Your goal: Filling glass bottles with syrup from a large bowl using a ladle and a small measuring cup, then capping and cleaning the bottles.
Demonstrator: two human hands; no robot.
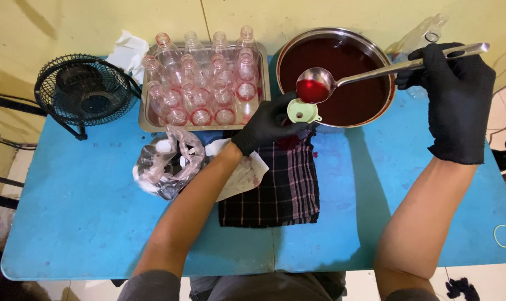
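The right hand, grip closed round a steel ladle of red liquid, holds it above the pale green funnel; the left hand clasps that funnel beside the big pot on the blue counter.

The gloved right hand holds a ladle of red liquid over a green funnel, which the gloved left hand steadies beside the steel basin on the blue counter.

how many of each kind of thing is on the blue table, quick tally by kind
Clear plastic bottles in the metal tray: about 14, some overlap
Metal basin of red liquid: 1
Ladle, in right hand: 1
Green funnel, by left hand: 1
Small black fan: 1
Checked cloth: 1
Plastic bag: 1
Total: about 21 with the tray
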